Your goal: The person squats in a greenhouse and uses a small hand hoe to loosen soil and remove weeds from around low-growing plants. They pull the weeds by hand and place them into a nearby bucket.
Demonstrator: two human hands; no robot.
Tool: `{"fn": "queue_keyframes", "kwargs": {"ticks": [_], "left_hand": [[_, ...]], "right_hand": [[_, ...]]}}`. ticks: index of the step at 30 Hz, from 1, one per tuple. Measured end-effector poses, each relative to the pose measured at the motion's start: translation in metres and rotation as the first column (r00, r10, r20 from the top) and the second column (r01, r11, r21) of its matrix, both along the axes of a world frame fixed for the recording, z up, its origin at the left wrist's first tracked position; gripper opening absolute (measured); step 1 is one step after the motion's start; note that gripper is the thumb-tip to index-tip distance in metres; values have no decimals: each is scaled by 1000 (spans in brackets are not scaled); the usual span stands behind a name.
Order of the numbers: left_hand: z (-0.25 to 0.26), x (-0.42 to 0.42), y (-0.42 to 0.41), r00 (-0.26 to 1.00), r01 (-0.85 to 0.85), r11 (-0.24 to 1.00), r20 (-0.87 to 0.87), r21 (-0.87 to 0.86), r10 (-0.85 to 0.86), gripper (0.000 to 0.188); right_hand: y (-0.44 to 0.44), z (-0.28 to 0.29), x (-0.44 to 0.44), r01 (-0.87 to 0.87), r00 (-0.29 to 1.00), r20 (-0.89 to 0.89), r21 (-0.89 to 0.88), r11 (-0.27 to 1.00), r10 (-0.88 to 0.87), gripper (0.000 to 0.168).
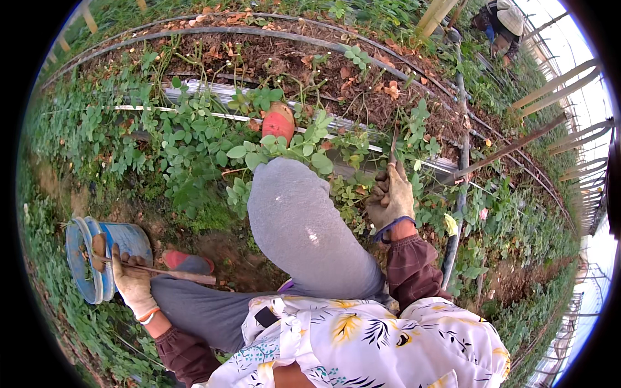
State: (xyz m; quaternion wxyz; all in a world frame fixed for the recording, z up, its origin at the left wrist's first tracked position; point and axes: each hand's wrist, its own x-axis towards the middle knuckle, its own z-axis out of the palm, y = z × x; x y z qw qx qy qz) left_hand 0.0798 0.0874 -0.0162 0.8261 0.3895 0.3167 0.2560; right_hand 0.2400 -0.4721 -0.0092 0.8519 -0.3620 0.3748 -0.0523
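My left hand (130, 280), in a pale glove, is closed on a short wooden handle (182, 275) beside the rim of a blue plastic bucket (125, 238) that lies tipped on its side. A rounded brown piece shows at that tool's far end. My right hand (394, 195), in a soiled glove, grips a slender, blade-like metal tool (394, 140) that points away from me among the stems. Leafy green plants (194, 131), perhaps rose bushes, surround it. My bent knee in grey trousers is between my hands, and a red and tan shoe (278, 124) rests at the bed's edge.
Grey irrigation pipes (233, 30) run along the mulched bed (271, 58). A pipe (461, 208) and a slanted wooden pole (509, 148) stand to the right. Another person (504, 24) in a hat bends over plants at the top right. Wooden posts line the greenhouse side.
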Motion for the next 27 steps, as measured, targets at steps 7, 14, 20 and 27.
{"fn": "queue_keyframes", "kwargs": {"ticks": [7, 14, 20, 27], "left_hand": [[-9, 5, 7, 999, 32, 999, 15, -2, -32, 42], [-7, 5, 6, 998, 62, 998, -14, 6, -62, 41], [-6, 12, -2, 999, 24, 1000, -33, -12, -24, 40], [-15, 0, 21, 997, 75, 997, -8, 16, -75, 41]], "right_hand": [[-46, -74, 21, -274, 949, -296, -944, -182, 105, 56], [-41, -55, -4, -419, 903, -394, -896, 146, 170, 58], [-51, -82, 19, -258, 945, -278, -958, -127, 171, 59], [-51, -25, 34, -516, 854, -447, -792, 326, 266, 58]]}}
